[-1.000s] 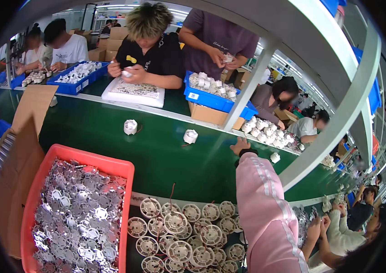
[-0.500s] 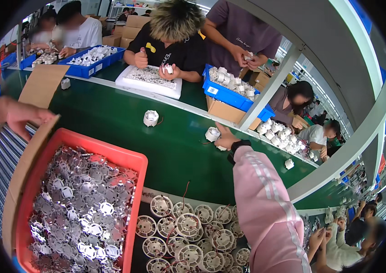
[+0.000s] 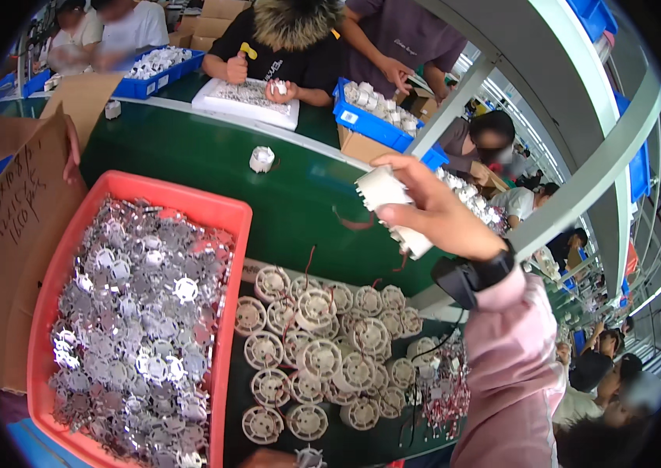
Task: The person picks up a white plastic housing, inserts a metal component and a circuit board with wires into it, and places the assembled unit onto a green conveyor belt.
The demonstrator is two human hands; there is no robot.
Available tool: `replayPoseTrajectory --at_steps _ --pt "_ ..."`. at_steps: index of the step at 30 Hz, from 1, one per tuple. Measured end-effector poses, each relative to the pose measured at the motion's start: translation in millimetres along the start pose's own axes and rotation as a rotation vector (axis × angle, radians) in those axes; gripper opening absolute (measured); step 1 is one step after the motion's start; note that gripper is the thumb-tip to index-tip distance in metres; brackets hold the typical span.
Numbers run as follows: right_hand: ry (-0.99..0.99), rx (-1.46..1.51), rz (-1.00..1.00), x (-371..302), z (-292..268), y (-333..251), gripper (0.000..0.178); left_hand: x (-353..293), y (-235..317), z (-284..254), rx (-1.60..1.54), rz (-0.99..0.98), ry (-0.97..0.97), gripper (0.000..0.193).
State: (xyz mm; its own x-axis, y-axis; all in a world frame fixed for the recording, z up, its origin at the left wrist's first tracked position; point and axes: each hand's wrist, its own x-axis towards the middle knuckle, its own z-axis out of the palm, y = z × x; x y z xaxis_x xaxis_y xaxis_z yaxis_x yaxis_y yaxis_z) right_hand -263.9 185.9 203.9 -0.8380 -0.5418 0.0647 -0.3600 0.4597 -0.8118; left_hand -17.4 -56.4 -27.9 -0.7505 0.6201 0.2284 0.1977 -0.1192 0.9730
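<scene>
Raised over the green conveyor belt, my right hand (image 3: 435, 210) grips two white round plastic housings. The upper housing (image 3: 382, 188) has a notched rim; the lower one (image 3: 411, 241) is partly covered by my fingers. Thin red wires dangle near them. At the bottom edge, only a small part of my left hand (image 3: 269, 459) shows, its fingers cut off. A silvery notched metal plate (image 3: 310, 457) lies right beside it; whether it is held cannot be made out. Between my arms lie many stacked white round plastic rings (image 3: 319, 357) with red wires.
A red bin (image 3: 241, 234) full of silvery plates stands left, beside a cardboard box (image 3: 22, 249) gripped by another person's fingers (image 3: 72, 152). One white housing (image 3: 262, 159) sits on the belt (image 3: 213, 156). Beyond are co-workers and blue trays (image 3: 377, 125). A grey post (image 3: 455, 105) rises at right.
My right hand has lifted two housings off the belt and come nearer. The cardboard box at left has tilted upright. My left hand's edge now shows at the bottom.
</scene>
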Motion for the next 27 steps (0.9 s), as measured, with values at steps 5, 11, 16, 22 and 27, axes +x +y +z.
replayPoseTrajectory --at_steps 5,11,16,22,27 --pt "0.122 0.334 0.046 -98 59 -89 0.065 -24 -8 4 -0.18 -0.044 -0.058 0.025" --pt "0.403 0.387 -0.026 -170 153 -78 0.075 2 46 41 -0.774 0.058 0.043 0.065" --pt "0.511 0.406 -0.174 -194 208 -58 0.075 8 51 77 -0.726 -0.011 0.286 0.072" --pt "0.655 0.346 -0.359 -214 200 -37 0.08 18 80 64 0.09 0.001 0.439 0.069" --pt "0.873 0.163 -0.013 -236 161 3 0.06 38 99 25 0.806 -0.306 0.508 0.062"
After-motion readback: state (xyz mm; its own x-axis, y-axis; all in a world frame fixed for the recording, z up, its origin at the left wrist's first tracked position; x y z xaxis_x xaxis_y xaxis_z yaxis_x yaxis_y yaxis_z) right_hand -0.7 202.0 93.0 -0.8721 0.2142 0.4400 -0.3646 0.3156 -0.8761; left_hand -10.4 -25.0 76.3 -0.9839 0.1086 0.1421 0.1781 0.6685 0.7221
